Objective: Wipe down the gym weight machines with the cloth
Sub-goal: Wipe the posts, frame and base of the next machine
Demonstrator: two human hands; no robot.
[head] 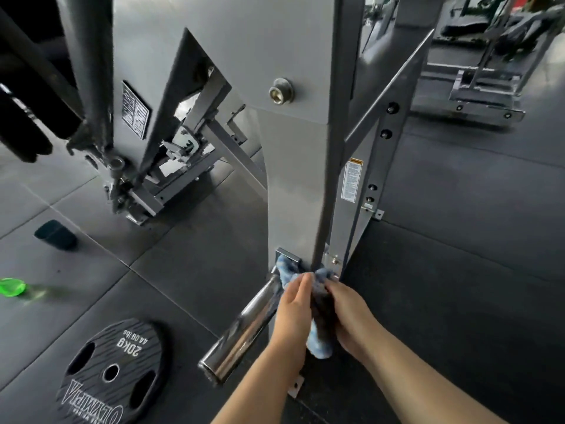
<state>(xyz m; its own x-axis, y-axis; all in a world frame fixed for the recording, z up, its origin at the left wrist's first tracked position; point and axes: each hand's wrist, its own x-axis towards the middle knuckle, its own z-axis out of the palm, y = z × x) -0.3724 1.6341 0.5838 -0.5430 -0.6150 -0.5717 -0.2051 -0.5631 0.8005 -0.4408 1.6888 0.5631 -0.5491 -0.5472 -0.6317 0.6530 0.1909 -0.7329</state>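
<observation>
- One cloth (319, 344), two hands, one grey weight machine upright (298, 185), one chrome peg (244, 325), one black weight plate (111, 373) lying flat on the floor, one small dark block (56, 234) and one blurred green thing (12, 287) at the left edge.
- The left hand (293, 313) lies along the cloth with fingers nearly straight, pressing it toward the foot of the upright; its fingertips reach the upright's lower front edge.
- The right hand (348, 313) grasps the cloth, fingers curled into the bunched fabric just beside the upright's base.
- The cloth sits at the bottom of the upright, wrapped around its front edge where the chrome peg joins the frame; one end touches the peg's root, the other hangs down between the two wrists.
- The cloth is light blue with paler mottling, soft and crumpled, darker in its shadowed middle.
- The peg sticks out toward the camera on the left side of the hands, touching the left hand's edge.
- To the right of the upright, a slanted brace with a warning label (353, 180) stands close; beyond it the dark rubber floor (458, 270) lies open.
- The plate reads "20kg" and lies well apart from the hands, to the left.
</observation>
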